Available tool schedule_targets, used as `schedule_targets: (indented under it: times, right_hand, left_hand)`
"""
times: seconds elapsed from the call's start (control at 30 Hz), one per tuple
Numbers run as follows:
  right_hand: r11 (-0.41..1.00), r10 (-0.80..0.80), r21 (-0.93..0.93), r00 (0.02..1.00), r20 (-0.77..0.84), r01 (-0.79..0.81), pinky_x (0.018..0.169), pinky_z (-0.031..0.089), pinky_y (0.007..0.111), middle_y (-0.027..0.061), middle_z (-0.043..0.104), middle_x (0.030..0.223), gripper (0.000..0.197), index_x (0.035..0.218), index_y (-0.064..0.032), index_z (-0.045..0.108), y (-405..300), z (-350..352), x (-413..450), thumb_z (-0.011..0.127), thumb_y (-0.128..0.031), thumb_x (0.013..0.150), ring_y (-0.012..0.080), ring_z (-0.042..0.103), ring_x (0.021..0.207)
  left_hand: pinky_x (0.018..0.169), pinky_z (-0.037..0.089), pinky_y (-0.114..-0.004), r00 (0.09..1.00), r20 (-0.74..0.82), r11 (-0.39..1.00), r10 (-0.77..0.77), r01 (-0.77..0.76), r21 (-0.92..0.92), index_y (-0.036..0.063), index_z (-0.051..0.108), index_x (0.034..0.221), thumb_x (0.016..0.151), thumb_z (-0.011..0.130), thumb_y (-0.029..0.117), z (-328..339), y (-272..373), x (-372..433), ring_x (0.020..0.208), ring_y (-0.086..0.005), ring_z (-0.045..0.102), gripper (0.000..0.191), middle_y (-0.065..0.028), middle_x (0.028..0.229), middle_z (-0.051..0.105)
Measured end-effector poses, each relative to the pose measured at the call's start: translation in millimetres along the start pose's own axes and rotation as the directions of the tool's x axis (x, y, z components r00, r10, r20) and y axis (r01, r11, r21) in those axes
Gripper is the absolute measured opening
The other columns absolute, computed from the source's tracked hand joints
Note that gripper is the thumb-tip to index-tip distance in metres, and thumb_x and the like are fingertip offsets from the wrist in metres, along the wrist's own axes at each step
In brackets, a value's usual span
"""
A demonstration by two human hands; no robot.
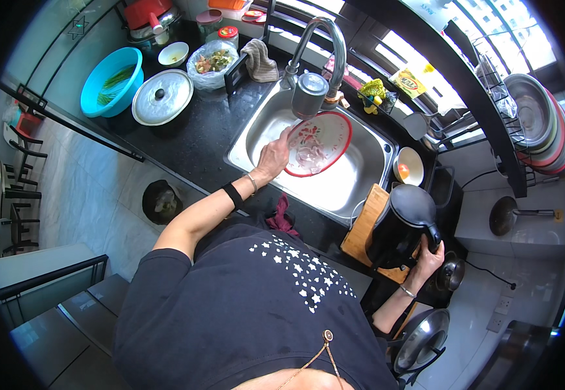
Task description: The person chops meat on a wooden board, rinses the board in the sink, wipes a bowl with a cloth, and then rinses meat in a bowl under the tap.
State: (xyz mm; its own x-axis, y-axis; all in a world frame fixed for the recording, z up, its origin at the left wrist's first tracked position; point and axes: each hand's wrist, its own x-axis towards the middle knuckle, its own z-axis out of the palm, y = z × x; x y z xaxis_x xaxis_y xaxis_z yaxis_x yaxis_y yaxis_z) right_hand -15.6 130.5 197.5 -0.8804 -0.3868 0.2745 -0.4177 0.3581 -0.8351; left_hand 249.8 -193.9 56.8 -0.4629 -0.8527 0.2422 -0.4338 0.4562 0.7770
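My left hand (pixel 273 157) grips the near left rim of a white enamel bowl (pixel 333 141) with a red edge. Tilted over the stainless-steel sink (pixel 333 197), the bowl holds pale pieces that look like raw meat. Just above it is the cylindrical head (pixel 310 92) of the curved faucet (pixel 342 44). My right hand (pixel 429 256) is closed around the handle of a black electric kettle (pixel 399 219), which is over a wooden cutting board (pixel 368 214) to the right of the sink. Whether the kettle touches the board cannot be told.
On the left counter are a blue basin (pixel 134 87) with green stalks, a metal lid (pixel 165 105), a small bowl (pixel 173 54) and a plastic-lined container of scraps (pixel 213 66). A bowl (pixel 411 163) with something orange stands right of the sink. A black shelf (pixel 487 97) spans the upper right.
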Motion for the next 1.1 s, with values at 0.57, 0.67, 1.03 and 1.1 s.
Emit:
schedule_targets:
  times: [0.57,0.67,1.03,1.1]
  right_hand:
    - [0.999,-0.043,0.001,0.995,0.093,0.043,0.058,0.038,0.019,-0.0058,0.053,0.070,0.013,0.081,-0.0023,0.059,-19,14,-3,0.067,0.000,0.072,0.0037,0.044,0.062]
    - [0.999,-0.043,0.010,0.994,0.099,0.042,0.059,0.038,0.019,-0.0055,0.054,0.071,0.013,0.081,-0.0021,0.059,-23,18,-5,0.067,0.000,0.072,0.0039,0.045,0.062]
    - [0.997,-0.069,-0.032,0.992,0.110,0.073,0.058,0.037,0.019,-0.0055,0.052,0.069,0.013,0.080,-0.0018,0.058,-19,19,-4,0.068,-0.002,0.072,0.0037,0.043,0.062]
    - [0.998,-0.050,-0.027,0.993,0.110,0.053,0.058,0.038,0.019,-0.0052,0.053,0.070,0.013,0.080,-0.0017,0.058,-20,19,-5,0.068,-0.002,0.072,0.0039,0.044,0.062]
  left_hand:
    - [0.058,0.047,-0.049,0.981,0.130,0.989,-0.142,0.146,-0.023,0.0014,0.031,0.112,0.078,0.043,0.008,19,-10,-12,0.065,-0.0426,0.057,0.037,-0.0288,0.074,0.057]
    - [0.062,0.044,-0.052,0.983,0.137,0.992,-0.124,0.125,0.001,0.0054,0.030,0.119,0.079,0.044,0.010,19,-9,-11,0.066,-0.0444,0.056,0.043,-0.0266,0.072,0.057]
    - [0.056,0.046,-0.047,0.990,0.109,0.991,0.092,-0.102,0.092,0.0026,0.031,0.126,0.075,0.043,0.000,10,-3,1,0.061,-0.0385,0.057,0.052,-0.0230,0.065,0.056]
    - [0.055,0.046,-0.046,0.989,0.109,0.988,0.099,-0.111,0.110,0.0021,0.031,0.125,0.075,0.044,0.000,9,-5,4,0.060,-0.0374,0.058,0.052,-0.0225,0.064,0.056]
